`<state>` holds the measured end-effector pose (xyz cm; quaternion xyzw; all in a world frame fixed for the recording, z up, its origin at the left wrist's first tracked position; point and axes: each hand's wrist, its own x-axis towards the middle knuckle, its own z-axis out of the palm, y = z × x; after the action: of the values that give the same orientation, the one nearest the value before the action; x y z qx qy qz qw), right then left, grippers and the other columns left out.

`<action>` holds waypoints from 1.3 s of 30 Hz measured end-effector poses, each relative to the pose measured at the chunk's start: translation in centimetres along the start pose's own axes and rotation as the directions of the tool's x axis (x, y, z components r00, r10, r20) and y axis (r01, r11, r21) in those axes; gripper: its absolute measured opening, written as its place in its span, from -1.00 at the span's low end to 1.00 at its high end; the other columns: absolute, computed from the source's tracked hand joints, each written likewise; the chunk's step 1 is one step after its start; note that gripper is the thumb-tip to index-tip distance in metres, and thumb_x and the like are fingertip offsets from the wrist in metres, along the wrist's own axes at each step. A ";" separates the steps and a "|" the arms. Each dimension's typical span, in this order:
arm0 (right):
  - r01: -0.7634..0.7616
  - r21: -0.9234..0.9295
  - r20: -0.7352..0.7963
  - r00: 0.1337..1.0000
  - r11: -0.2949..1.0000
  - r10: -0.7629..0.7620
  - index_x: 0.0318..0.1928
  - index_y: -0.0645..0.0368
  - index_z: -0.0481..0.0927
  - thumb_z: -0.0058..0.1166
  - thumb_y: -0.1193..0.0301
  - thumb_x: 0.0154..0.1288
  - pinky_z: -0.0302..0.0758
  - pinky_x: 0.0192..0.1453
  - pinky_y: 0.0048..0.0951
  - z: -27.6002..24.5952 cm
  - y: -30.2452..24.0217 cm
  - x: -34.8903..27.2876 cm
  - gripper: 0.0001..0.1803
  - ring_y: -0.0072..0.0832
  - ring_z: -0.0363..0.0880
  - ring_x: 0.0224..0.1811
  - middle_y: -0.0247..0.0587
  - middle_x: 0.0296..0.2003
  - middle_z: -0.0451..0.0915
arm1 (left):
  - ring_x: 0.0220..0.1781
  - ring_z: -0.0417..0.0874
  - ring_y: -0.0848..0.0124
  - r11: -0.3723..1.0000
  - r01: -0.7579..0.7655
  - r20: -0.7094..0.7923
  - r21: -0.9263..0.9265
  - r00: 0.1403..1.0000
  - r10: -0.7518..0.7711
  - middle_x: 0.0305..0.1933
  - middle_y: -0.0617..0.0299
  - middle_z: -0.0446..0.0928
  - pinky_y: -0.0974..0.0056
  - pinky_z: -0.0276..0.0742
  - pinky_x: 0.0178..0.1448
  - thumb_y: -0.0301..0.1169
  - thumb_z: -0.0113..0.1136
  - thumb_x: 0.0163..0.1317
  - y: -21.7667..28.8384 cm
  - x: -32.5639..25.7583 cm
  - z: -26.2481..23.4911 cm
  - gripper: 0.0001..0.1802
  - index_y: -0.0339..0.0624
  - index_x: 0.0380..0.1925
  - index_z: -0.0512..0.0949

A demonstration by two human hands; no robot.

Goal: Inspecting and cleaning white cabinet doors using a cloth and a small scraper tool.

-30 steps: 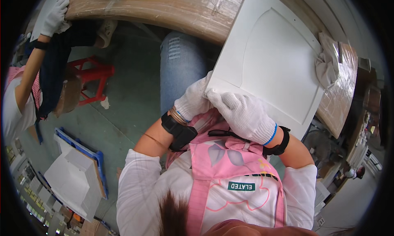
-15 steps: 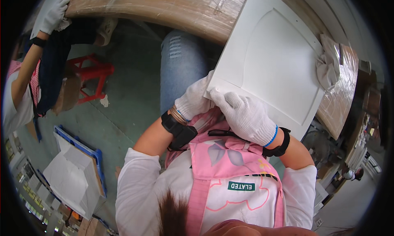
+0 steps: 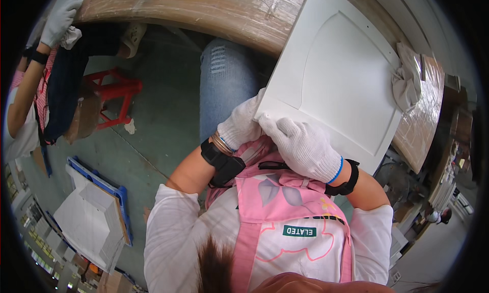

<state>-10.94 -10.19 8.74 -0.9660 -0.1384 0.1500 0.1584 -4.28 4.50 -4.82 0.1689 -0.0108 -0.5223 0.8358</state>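
Across the near side of the table (image 3: pixel 219 10) lies a white panel (image 3: pixel 351 89), its face with the recess turned up. Its left edge runs away from the person and leans right; the near-left corner points back at the person's front. The far end meets the top of the view and the lens bends the edges, so which way the long axis runs cannot be told. The recess has a straight near side and a curved outline toward the left.

At that corner, the right hand (image 3: pixel 305 145), gloved in white, is curled and gripping the near edge. The left hand (image 3: pixel 240 122), gloved too, meets the left edge just beside it; its fingers are largely hidden, so how firmly it grips cannot be told.

Brown and wrapped in shiny clear film, the table shows again on the panel's right, where a crumpled cloth (image 3: pixel 406 81) touches the panel. Below the table, the person's jeans (image 3: pixel 224 74) show beside a green floor (image 3: pixel 158 109).

Farther left are a red stool (image 3: pixel 114 97), a carton (image 3: pixel 81 117), a co-worker's gloved hand (image 3: pixel 60 25) and white boards (image 3: pixel 86 221) on a blue frame (image 3: pixel 124 206).
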 end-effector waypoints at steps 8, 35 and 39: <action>-0.056 0.006 -0.220 0.974 0.998 0.056 0.25 0.04 0.42 0.02 0.39 0.22 0.58 -0.30 -0.20 -0.2 0.8 1.5 -0.46 -0.21 0.64 -0.29 -0.15 -0.29 0.53 | 0.20 0.54 0.29 0.000 -0.269 0.255 0.963 0.912 0.322 0.18 0.09 0.47 0.28 0.49 0.24 -0.35 0.03 0.45 0.4 -0.5 -0.4 -0.58 -0.20 0.25 0.34; -0.827 0.280 -0.651 0.210 0.488 0.729 0.17 0.06 0.50 0.08 0.47 0.21 0.56 -0.31 -0.12 5.7 10.1 -28.3 -0.53 -0.08 0.62 -0.35 -0.07 -0.26 0.55 | -0.06 0.67 0.04 0.979 -0.019 -0.218 0.203 0.974 0.064 0.20 0.02 0.51 -0.04 0.72 -0.28 0.18 -0.07 0.38 0.9 0.4 2.4 -0.22 -0.13 0.39 0.22; -0.791 0.307 -0.557 0.302 0.530 0.774 0.25 0.06 0.43 0.05 0.50 0.22 0.55 -0.34 -0.13 5.8 6.8 -27.6 -0.47 -0.12 0.61 -0.37 -0.10 -0.28 0.53 | -0.02 0.66 -0.01 0.974 -0.027 -0.304 0.226 0.948 0.096 0.21 -0.01 0.49 -0.12 0.72 -0.28 0.05 0.05 0.32 1.2 0.2 2.4 -0.23 -0.17 0.39 0.21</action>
<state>-36.71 -23.52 7.96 -0.8991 0.4082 -0.1299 0.0898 -3.59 4.12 -2.23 0.3401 0.0592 -0.4581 0.8192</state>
